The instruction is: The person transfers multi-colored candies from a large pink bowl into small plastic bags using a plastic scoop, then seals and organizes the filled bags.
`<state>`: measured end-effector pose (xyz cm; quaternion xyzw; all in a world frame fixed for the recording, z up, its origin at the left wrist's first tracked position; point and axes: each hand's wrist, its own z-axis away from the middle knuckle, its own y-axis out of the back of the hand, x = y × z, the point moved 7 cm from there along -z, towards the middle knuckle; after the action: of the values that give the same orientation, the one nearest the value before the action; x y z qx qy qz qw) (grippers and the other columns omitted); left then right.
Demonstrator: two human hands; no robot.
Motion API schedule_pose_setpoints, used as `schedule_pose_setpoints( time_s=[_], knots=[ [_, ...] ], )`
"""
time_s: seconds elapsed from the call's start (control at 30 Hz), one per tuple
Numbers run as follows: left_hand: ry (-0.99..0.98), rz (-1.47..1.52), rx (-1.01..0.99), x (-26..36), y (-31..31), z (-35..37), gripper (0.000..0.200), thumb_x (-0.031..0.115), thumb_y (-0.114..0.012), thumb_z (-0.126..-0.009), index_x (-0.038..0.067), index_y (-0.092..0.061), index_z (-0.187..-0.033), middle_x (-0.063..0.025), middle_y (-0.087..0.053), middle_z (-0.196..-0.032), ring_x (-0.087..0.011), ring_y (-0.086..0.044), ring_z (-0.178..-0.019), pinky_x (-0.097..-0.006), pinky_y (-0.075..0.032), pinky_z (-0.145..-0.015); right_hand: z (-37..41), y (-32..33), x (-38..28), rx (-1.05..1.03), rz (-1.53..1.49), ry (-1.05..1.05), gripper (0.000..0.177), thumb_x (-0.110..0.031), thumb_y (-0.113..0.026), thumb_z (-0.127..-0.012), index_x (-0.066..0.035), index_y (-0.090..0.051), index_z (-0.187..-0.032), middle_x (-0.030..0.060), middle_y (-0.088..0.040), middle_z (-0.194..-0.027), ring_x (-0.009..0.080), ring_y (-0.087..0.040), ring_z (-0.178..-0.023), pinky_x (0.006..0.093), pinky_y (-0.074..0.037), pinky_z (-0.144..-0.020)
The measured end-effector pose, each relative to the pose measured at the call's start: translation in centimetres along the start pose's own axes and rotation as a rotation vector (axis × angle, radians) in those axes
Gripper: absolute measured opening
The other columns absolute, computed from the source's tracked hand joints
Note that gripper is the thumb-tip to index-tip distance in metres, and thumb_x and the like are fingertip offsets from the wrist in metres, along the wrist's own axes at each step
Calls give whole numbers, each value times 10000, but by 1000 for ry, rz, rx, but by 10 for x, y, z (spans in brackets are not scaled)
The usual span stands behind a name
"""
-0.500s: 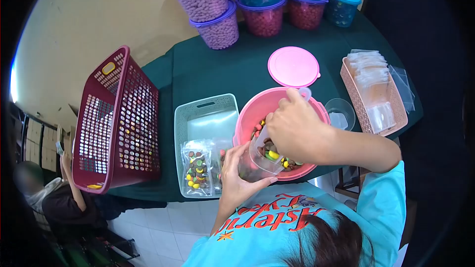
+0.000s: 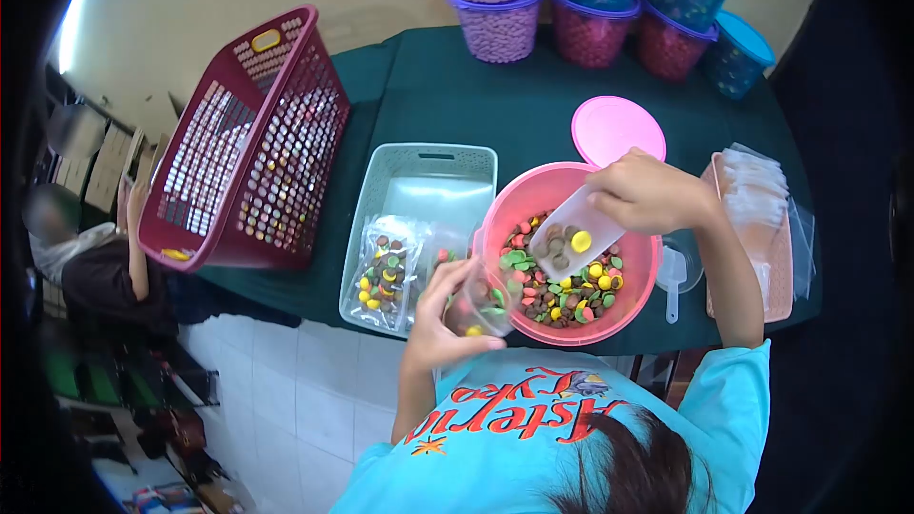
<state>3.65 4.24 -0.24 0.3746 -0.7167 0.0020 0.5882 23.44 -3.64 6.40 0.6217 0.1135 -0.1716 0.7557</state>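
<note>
My right hand [image 2: 640, 192] is closed on a translucent scoop [image 2: 595, 214], tilted over the pink tub [image 2: 650, 295]. Brown candies and a yellow one lie in the scoop. Below it, the tub holds a mix of brown, green, yellow and coral button candies [image 2: 571, 300]. At the tub's left rim, my left hand [image 2: 440, 324] grips a clear plastic bag [image 2: 490, 300] with its mouth open and a few candies inside. Left of that hand, a pale green tray [image 2: 357, 252] contains filled clear pouches [image 2: 386, 271].
A maroon laundry basket [image 2: 257, 148] stands at left. Lidded candy tubs [image 2: 590, 38] are stacked at the back. A pink lid [image 2: 619, 128], a small white scoop [image 2: 672, 271] and a basket of clear bags [image 2: 776, 276] lie rightward. Another person [image 2: 105, 262] is at far left.
The scoop has come up from the candies, and my right hand has moved right with it. My left hand still grips the bag at the tub's left side. The view has shifted.
</note>
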Motion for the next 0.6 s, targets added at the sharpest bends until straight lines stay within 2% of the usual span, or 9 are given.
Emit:
schedule_pose_setpoints(
  time_s=[0.07,0.1,0.13,0.2,0.23,0.43,0.53,0.57,0.6],
  knots=[
    [194,813,68,-34,2,10,947,345,-824,-450,-27,-412,-1218,-137,-478,-1117,-236,-468,-1042,-346,-385,-874,1,-1,9,12,32,-70,231,-164,-425,-723,6,-567,-787,177,-578,-655,319,-571,-657,427,-342,-779],
    [203,810,127,-36,10,13,980,491,-736,-547,-35,-328,-1267,-179,-434,-1186,-267,-464,-1054,-345,-392,-885,0,-13,13,-2,76,-52,237,-178,-435,-717,3,-568,-797,157,-576,-637,317,-563,-654,428,-319,-796],
    [204,802,155,-33,14,14,980,491,-736,-547,-35,-328,-1267,-179,-434,-1186,-267,-464,-1054,-345,-392,-885,-2,-25,15,-10,81,-26,237,-178,-435,-717,3,-568,-797,157,-576,-637,317,-563,-654,428,-319,-796],
    [74,1382,277,-21,25,15,982,609,-579,-651,-34,-229,-1305,-238,-359,-1252,-325,-447,-1079,-374,-393,-900,-4,-60,17,-153,90,-16,199,-171,-457,-713,-16,-564,-774,150,-566,-667,297,-542,-711,422,-321,-764],
    [-52,1456,261,-18,29,16,955,639,-457,-716,-31,-151,-1323,-276,-307,-1278,-372,-419,-1103,-408,-393,-899,-6,-73,17,-156,92,4,199,-171,-457,-713,-16,-564,-774,150,-566,-667,297,-542,-711,422,-321,-764],
    [4,1537,307,-18,24,23,877,655,-359,-747,13,-194,-1321,-274,-337,-1262,-388,-371,-1143,-484,-326,-939,-9,-110,19,-271,238,-37,251,-184,-457,-702,-16,-589,-833,139,-586,-747,264,-559,-769,389,-319,-799],
    [-63,1674,146,-3,14,15,863,653,-361,-747,9,-228,-1306,-291,-338,-1253,-384,-377,-1141,-466,-317,-951,0,-57,-14,320,110,175,258,-237,-485,-780,-4,-559,-861,125,-574,-843,266,-554,-770,396,-333,-796],
    [-27,1657,149,1,8,12,843,652,-360,-748,10,-260,-1285,-301,-351,-1233,-378,-407,-1108,-440,-346,-931,3,-49,-23,327,112,163,258,-237,-485,-780,-4,-559,-861,125,-574,-843,266,-554,-770,396,-333,-796],
    [-27,1663,131,5,3,7,843,652,-360,-748,10,-260,-1285,-301,-351,-1233,-378,-407,-1108,-440,-346,-931,6,-37,-35,326,-164,204,265,-253,-485,-797,-5,-550,-866,124,-568,-812,266,-554,-750,390,-356,-765]
  ],
)
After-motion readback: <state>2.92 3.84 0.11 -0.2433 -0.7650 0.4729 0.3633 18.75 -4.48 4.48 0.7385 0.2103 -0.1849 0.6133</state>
